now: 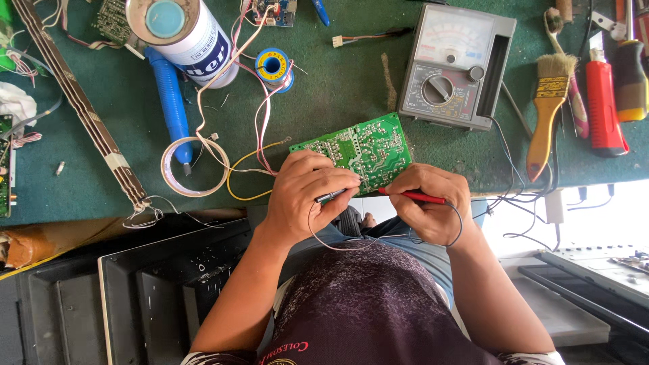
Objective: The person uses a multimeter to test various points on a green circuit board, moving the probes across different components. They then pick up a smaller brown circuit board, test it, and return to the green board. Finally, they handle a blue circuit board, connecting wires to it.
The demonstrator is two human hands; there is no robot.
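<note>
Here, the green circuit board [358, 150] lies on the green table [324, 88], just below the grey meter [456, 64]. The left hand [304, 196] is closed around a black probe [331, 197] at the board's near edge. The right hand [429, 206] pinches a red probe [412, 197] beside it. The board looks light, stiff and easy to break, so hold it by its edges.

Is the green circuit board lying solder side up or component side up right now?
Solder side up: the green circuit board shows pale traces and solder points, no parts standing on it. The left hand steadies its near edge.
</note>
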